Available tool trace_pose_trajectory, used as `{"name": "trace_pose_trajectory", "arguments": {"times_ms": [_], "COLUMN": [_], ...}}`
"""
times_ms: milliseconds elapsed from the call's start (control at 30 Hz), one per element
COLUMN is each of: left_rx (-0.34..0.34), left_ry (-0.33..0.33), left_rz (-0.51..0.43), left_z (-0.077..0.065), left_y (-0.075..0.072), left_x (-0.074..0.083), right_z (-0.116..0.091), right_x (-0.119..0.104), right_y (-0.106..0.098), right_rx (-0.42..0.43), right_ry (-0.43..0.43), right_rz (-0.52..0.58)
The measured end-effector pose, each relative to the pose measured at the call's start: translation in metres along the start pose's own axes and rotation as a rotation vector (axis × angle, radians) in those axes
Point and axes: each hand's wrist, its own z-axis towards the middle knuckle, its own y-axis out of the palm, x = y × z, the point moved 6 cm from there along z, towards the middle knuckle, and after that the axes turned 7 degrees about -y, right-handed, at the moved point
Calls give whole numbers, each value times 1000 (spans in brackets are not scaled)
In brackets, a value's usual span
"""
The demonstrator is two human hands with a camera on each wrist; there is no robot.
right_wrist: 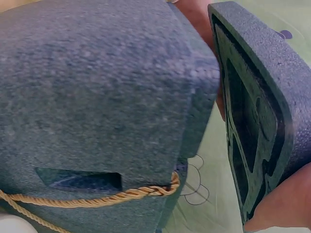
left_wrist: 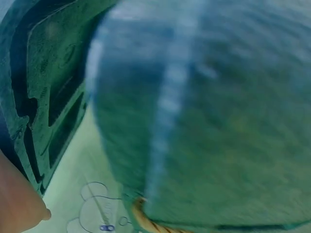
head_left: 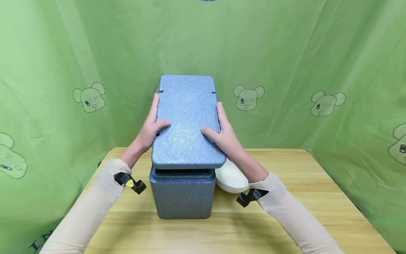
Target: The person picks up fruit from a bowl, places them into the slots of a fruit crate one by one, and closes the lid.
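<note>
Both hands grip a blue-grey foam lid [head_left: 188, 106] by its long sides, thumbs on its top face. The left hand [head_left: 149, 128] holds the left edge and the right hand [head_left: 226, 135] the right edge. Beneath the lid stands a matching foam box [head_left: 182, 199] on the table, with a dark gap at its rim. In the right wrist view the lid's recessed underside [right_wrist: 248, 116] is apart from the box, and a twisted golden rope [right_wrist: 97, 198] runs along the box's side. The left wrist view shows the box wall [left_wrist: 209, 126] blurred and close.
A white bowl-like dish [head_left: 231, 178] lies right of the box, partly hidden by the right forearm. The wooden table [head_left: 285, 211] carries it all. Green curtains [head_left: 272, 53] with bear-head prints hang behind and at both sides.
</note>
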Motion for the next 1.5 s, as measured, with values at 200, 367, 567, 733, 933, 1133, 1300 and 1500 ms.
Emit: {"name": "trace_pose_trajectory", "arguments": {"times_ms": [200,367,567,733,933,1133,1300,1500], "left_rx": [-5,-23,-53,-60,-83,-129,-151,-137], "left_ry": [-33,-124,-202,-247,-260,-331,-359,-361], "left_rz": [22,17,19,36,65,58,47,56], "left_z": [-7,-12,-22,-32,-35,-35,-39,-41], "left_y": [2,6,9,7,5,8,10,4], "left_x": [-12,-25,-41,-49,-54,-63,-70,-72], "right_z": [-8,-17,-25,-27,-28,-32,-37,-38], "right_x": [6,16,26,30,32,37,40,40], "right_y": [5,10,16,21,24,23,23,30], "right_rx": [16,9,-23,-61,-88,-113,-146,-158], "right_ry": [21,103,194,227,258,331,367,372], "right_rz": [-34,-11,13,7,7,15,-3,-21]}}
